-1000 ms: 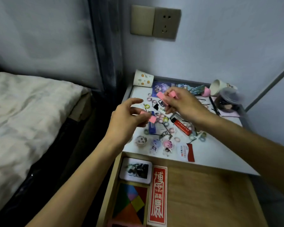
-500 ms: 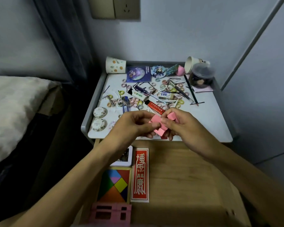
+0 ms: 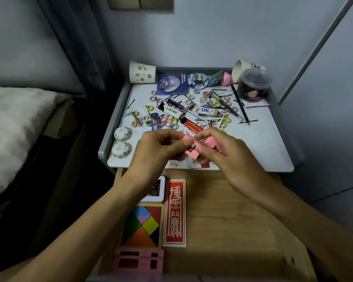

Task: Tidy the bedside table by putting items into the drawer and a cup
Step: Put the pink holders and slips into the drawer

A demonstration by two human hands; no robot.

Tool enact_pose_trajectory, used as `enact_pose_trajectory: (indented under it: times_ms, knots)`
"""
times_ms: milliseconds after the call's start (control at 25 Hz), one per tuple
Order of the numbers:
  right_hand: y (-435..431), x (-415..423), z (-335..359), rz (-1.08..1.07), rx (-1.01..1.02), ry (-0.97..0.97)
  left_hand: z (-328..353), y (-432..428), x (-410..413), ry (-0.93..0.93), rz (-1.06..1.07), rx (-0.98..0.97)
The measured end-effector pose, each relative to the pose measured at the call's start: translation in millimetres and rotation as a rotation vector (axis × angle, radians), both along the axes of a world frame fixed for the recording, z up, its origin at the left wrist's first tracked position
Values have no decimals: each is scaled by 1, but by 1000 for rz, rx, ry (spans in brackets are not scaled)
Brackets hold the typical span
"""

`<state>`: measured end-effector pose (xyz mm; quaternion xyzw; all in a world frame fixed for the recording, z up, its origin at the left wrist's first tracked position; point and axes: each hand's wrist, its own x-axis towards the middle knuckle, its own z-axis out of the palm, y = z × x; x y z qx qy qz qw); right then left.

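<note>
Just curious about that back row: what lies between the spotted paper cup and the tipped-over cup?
Head view: a Honkai Star Rail card, a round character badge, a teal packet, a pink sponge.

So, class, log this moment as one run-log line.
left hand: pinching small pink rectangular blocks | right hand: gripping them too | where: front edge of white bedside table | light wooden drawer: open

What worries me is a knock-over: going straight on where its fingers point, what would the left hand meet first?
Probably the right hand: the left hand, pinching a pink piece, points rightward at it and its pink block, seemingly at equal depth.
</note>
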<state>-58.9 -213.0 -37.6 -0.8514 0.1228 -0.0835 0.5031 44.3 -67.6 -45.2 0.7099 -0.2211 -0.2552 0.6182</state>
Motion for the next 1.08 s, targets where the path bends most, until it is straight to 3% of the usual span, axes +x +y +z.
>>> enact_pose_trajectory:
  times_ms: [280, 440, 1080]
  knots:
    - [11, 1, -4, -69, -78, -53, 1, 4, -1, 235, 35, -102]
    - [7, 4, -7, -115, 37, -63, 7, 6, 1, 330, 41, -135]
    - [4, 4, -7, -75, 137, -46, 11, 7, 0, 336, 38, -147]
